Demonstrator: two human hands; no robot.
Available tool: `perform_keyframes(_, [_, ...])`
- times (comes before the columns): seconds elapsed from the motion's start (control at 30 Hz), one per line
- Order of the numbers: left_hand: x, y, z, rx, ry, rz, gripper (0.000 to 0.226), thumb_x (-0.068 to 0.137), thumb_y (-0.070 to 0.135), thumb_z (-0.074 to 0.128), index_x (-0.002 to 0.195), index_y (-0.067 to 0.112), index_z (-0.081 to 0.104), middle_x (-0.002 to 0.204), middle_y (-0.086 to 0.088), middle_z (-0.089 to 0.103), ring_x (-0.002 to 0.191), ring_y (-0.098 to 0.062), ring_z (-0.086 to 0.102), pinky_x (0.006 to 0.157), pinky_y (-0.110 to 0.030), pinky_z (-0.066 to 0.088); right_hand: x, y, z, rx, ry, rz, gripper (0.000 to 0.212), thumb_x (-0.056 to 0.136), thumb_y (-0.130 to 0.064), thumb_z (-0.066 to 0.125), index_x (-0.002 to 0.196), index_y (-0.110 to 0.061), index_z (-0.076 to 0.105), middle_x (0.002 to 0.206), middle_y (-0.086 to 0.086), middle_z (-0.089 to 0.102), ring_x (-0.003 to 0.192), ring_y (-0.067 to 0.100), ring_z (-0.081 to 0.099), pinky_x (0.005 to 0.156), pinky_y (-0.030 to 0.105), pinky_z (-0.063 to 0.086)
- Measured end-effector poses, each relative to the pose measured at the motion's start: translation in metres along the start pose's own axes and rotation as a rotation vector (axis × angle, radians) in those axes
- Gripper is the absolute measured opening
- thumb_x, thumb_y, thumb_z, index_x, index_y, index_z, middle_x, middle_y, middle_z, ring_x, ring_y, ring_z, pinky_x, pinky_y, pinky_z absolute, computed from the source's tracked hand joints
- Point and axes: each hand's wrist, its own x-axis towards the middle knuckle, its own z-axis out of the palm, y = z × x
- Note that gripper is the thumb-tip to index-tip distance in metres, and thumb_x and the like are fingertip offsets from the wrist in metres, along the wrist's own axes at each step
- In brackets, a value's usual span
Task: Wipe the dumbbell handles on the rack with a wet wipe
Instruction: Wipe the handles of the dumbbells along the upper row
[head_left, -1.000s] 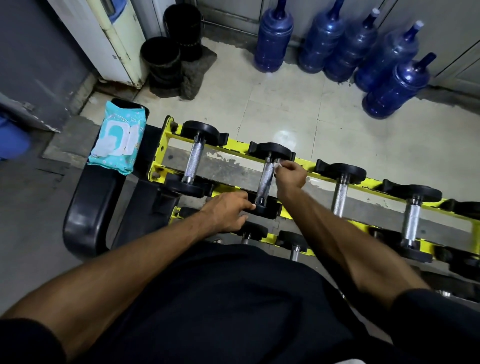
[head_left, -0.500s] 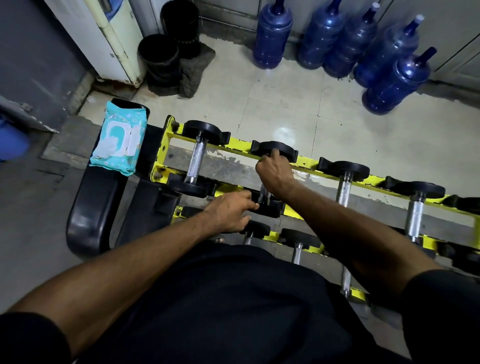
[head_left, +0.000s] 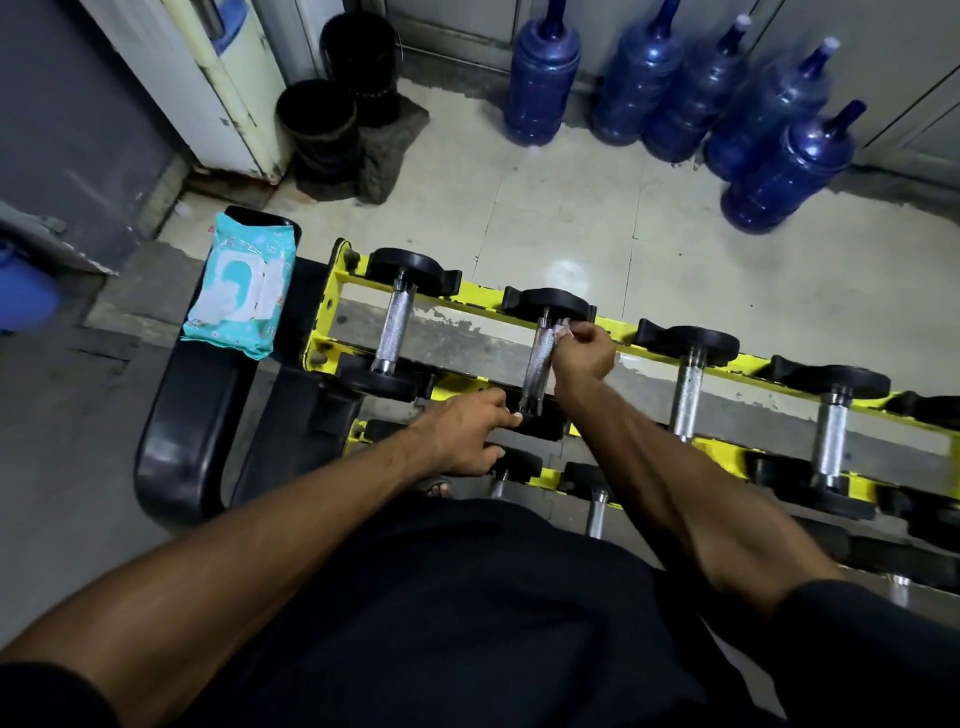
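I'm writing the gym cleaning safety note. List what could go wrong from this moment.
1. The left hand rests on the near black end of the dumbbell being wiped; if that dumbbell rolls or shifts on the yellow rack, fingers could get pinched.
2. The right hand holds only a small scrunched wet wipe against the handle's far end, so it could slip out and fall through the rack.

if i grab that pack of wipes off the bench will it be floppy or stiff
Probably floppy: the pack of wipes looks like a soft plastic pouch with wrinkled, sagging edges. Likely light for its size, so one hand should do. It lies flat across the bench pad, so it seems unlikely to roll, though the smooth film may be a bit slippery.
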Motion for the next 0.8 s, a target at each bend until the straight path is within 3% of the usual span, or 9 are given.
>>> perform_keyframes(0.1, [0.000,-0.001,-0.001,0.018,-0.045,0.004,0.061,0.089,0.035,0.068,0.146,0.022,0.047,0.122,0.002,0.045,0.110,-0.015,0.050,0.090,-0.029,0.047,0.014,-0.006,0.003,0.168,-0.171,0.331,0.018,0.091,0.002,0.054,0.095,-0.016,0.056,0.089,0.007,0.062,0.070,0.018,0.059,0.062,0.030,0.051])
perform_keyframes(0.17, [0.001,-0.001,-0.001,0.026,-0.072,0.001,0.065,0.089,0.034,0.068,0.148,0.021,0.045,0.124,0.001,0.043,0.111,-0.016,0.050,0.091,-0.029,0.046,0.017,-0.006,-0.001,0.225,-0.263,0.455,0.017,0.092,0.002,0.047,0.089,-0.013,0.055,0.076,0.007,0.056,0.064,0.020,0.055,0.061,0.031,0.048])
perform_keyframes(0.33, [-0.002,-0.002,0.002,0.036,-0.109,0.005,0.072,0.089,0.035,0.068,0.152,0.020,0.037,0.127,0.003,0.038,0.111,-0.016,0.050,0.093,-0.033,0.050,0.020,-0.001,-0.009,0.361,-0.456,0.612,0.022,0.100,-0.011,0.037,0.091,-0.010,0.057,0.082,0.009,0.056,0.075,0.024,0.054,0.071,0.035,0.046])
perform_keyframes(0.43, [-0.004,-0.003,0.004,0.020,-0.109,0.011,0.075,0.089,0.034,0.069,0.153,0.019,0.034,0.129,0.003,0.036,0.113,-0.015,0.049,0.094,-0.033,0.051,0.015,-0.006,-0.011,0.348,-0.433,0.621,0.016,0.099,-0.008,0.046,0.089,-0.009,0.059,0.083,0.008,0.059,0.075,0.023,0.058,0.069,0.036,0.049])
perform_keyframes(0.5, [-0.005,-0.003,0.004,0.009,-0.101,0.018,0.074,0.089,0.033,0.068,0.153,0.019,0.035,0.129,0.003,0.036,0.114,-0.015,0.049,0.095,-0.031,0.050,0.011,-0.003,-0.013,0.337,-0.324,0.483,0.018,0.091,0.002,0.058,0.082,-0.014,0.061,0.081,0.005,0.063,0.076,0.021,0.061,0.068,0.035,0.052])
perform_keyframes(0.6, [-0.005,-0.004,0.004,0.008,-0.081,0.027,0.071,0.089,0.032,0.067,0.152,0.018,0.037,0.128,0.002,0.038,0.113,-0.015,0.049,0.094,-0.031,0.050,-0.001,0.000,-0.019,0.132,-0.152,-0.018,0.022,0.081,0.001,0.075,0.077,-0.019,0.067,0.081,-0.002,0.070,0.081,0.017,0.067,0.068,0.030,0.056])
perform_keyframes(0.7, [-0.003,-0.005,0.004,0.024,-0.086,0.041,0.071,0.088,0.031,0.068,0.151,0.017,0.039,0.127,0.001,0.039,0.113,-0.017,0.051,0.094,-0.034,0.051,-0.012,0.000,-0.027,-0.407,-0.147,-0.529,0.011,0.085,-0.015,0.074,0.093,-0.023,0.075,0.092,-0.009,0.074,0.080,0.010,0.068,0.069,0.027,0.055])
perform_keyframes(0.8, [-0.001,-0.007,0.005,0.033,-0.092,0.041,0.069,0.087,0.032,0.068,0.150,0.018,0.041,0.127,0.001,0.039,0.112,-0.016,0.052,0.093,-0.035,0.052,-0.005,-0.002,-0.036,-0.904,-0.147,-0.994,0.019,0.084,-0.012,0.069,0.097,-0.025,0.074,0.105,-0.008,0.073,0.071,0.025,0.068,0.053,0.026,0.046])
